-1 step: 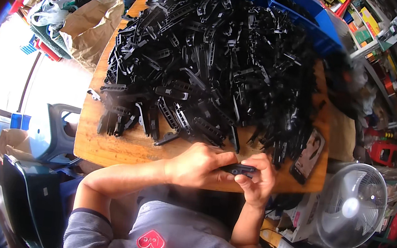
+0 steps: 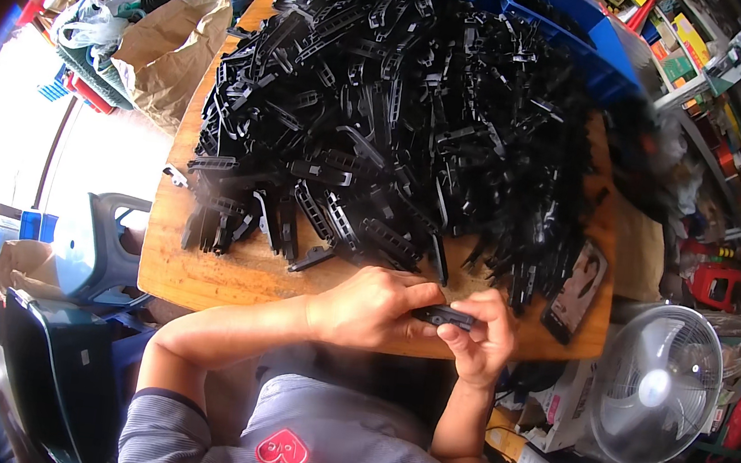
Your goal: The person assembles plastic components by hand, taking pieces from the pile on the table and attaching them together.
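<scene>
Close to the table's front edge, my left hand (image 2: 370,310) and my right hand (image 2: 483,338) meet around one small black plastic part (image 2: 445,316). The left fingers and thumb pinch its left end, hiding that side. Thumb and fingers of the right hand are closed on its right end. The part is dark and elongated; its finer details are too small to make out. Just beyond my hands a large pile of similar black plastic parts (image 2: 376,112) covers most of the wooden table (image 2: 207,281). Several of them lie loose along the pile's near side.
A phone (image 2: 576,289) lies at the table's right edge. Blue crates (image 2: 570,34) stand behind the pile. A fan (image 2: 655,387) is at the right, below crowded shelves (image 2: 720,99). Brown paper (image 2: 171,50) and a grey chair (image 2: 110,246) are at the left.
</scene>
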### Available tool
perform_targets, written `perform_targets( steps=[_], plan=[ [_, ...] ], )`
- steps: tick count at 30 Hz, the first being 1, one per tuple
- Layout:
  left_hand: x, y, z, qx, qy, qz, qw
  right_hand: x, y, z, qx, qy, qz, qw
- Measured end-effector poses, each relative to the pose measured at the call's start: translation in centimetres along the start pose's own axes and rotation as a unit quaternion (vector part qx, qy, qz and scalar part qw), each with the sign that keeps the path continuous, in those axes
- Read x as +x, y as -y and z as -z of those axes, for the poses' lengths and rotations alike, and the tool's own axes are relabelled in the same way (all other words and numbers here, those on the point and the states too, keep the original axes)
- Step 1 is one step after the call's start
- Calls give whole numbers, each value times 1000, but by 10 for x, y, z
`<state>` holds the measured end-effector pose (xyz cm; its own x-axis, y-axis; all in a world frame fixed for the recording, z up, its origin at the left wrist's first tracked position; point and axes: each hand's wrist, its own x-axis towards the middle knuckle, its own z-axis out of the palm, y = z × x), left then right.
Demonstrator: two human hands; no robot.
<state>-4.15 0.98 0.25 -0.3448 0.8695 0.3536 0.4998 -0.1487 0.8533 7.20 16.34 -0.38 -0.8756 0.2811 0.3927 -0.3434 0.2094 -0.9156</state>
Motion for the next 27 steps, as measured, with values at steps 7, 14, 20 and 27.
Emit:
perform_targets(
  steps=[7, 14, 20, 27],
  plan=[
    [-6, -2, -2, 50, 9, 14, 999, -2, -2, -2, 43, 7, -43, 998],
    [-1, -4, -5, -16, -2, 46, 999, -1, 5, -4, -67, -13, 11, 998],
    [-3, -5, -4, 35, 28, 68, 997, -3, -8, 3, 6, 28, -38, 999],
    [-2, 3, -11, 24, -48, 38, 998, -4, -12, -7, 63, -33, -53, 996]
  ],
)
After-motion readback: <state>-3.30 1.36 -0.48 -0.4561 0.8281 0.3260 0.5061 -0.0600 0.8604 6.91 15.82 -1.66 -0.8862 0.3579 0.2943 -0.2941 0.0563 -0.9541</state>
